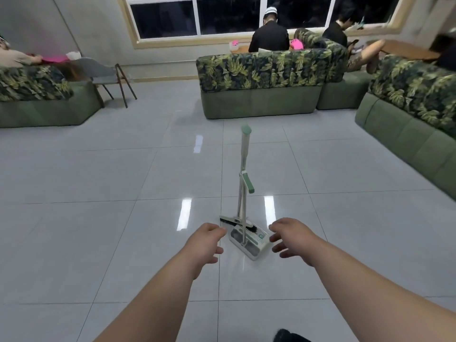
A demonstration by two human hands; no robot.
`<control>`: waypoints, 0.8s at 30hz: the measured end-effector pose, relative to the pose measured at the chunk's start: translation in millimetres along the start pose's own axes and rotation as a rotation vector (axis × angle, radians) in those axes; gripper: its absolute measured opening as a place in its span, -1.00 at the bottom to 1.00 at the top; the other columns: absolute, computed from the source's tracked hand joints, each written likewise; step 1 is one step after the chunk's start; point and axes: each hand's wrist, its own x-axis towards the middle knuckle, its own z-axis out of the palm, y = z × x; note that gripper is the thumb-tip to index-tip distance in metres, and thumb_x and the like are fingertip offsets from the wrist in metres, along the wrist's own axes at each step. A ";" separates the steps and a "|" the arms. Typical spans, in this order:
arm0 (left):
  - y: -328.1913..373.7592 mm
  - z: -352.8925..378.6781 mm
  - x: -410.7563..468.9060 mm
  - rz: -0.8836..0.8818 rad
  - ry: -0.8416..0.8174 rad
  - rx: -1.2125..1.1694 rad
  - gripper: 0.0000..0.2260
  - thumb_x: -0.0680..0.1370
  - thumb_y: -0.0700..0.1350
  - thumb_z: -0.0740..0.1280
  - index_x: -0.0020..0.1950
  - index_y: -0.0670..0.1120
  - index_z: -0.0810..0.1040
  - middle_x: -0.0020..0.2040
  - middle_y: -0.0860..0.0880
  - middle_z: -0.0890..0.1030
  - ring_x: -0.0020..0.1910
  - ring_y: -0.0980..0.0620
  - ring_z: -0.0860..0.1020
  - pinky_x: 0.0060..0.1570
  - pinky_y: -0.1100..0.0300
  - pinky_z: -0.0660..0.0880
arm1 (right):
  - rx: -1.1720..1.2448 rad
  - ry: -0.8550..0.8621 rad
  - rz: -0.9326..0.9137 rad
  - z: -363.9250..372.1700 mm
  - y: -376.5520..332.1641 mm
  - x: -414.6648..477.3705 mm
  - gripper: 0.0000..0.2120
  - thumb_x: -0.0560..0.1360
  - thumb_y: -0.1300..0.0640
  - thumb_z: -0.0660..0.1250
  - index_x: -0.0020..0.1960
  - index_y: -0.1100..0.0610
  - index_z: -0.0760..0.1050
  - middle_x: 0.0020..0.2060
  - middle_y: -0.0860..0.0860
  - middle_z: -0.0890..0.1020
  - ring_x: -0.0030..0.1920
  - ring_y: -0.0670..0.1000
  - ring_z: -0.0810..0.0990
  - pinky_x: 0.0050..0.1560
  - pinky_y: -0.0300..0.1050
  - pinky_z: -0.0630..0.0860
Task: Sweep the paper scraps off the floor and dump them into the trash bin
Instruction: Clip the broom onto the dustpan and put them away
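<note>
Glossy floor (123, 243) showed no scraps; broom-and-dustpan set (249, 243) stood untouched between left hand (204, 245) and right hand (293, 239), fingers loosely spread, empty; sweeping seemed unstarted.

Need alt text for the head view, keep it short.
The person's left hand and right hand reach, empty, toward a broom and dustpan set standing upright on a glossy grey tiled floor. Green leaf-print sofas surround the space; people sit by a dark window.
</note>
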 end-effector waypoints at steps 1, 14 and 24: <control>4.8 2.4 12.7 -0.017 -0.014 0.004 -0.78 0.65 0.04 0.30 0.24 -0.03 0.52 0.17 -0.06 0.55 0.08 -0.05 0.64 0.13 -0.01 0.60 | -0.001 0.006 0.004 -3.9 -5.7 13.6 -0.85 0.60 0.03 0.27 0.08 0.08 0.53 0.04 0.15 0.65 -0.08 0.18 0.70 -0.03 0.06 0.64; 93.9 57.7 209.5 -0.198 -0.016 0.088 -0.69 0.61 0.05 0.34 0.29 -0.05 0.47 0.20 -0.13 0.56 0.10 -0.10 0.63 -0.01 0.08 0.56 | -0.078 -0.057 -0.015 -74.9 -101.8 259.5 -0.66 0.54 0.12 0.29 0.31 0.04 0.43 -0.01 0.09 0.65 -0.17 0.08 0.59 -0.16 -0.03 0.53; 139.3 126.3 331.5 -0.242 0.046 0.290 -0.53 0.55 0.00 0.41 0.38 -0.05 0.33 0.10 -0.01 0.54 0.07 -0.07 0.61 0.05 0.02 0.58 | -0.405 -0.256 -0.038 -92.4 -130.5 385.5 -0.55 0.52 0.15 0.25 0.41 0.00 0.43 0.07 0.02 0.63 -0.02 0.06 0.65 0.01 -0.04 0.58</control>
